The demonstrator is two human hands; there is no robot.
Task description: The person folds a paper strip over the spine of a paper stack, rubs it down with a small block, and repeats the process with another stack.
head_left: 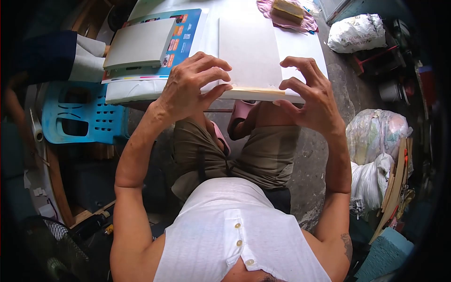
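Note:
A grey sheet of board point(248, 51) lies on a white table point(300, 47), its near edge at the table's front. Along that edge runs a pale yellowish strip point(256, 90). My left hand point(190, 84) rests on the board's near left corner, thumb and fingertips pinching the strip's left end. My right hand point(310, 91) has its fingers curled over the board's near right corner, pressing the strip's right end.
A stack of grey boards point(141, 44) on a blue printed sheet point(188, 33) lies left on the table. A pink cloth with a yellow block point(289, 11) sits at the far end. A blue plastic chair point(80, 113) stands left; filled bags point(376, 136) crowd the right floor.

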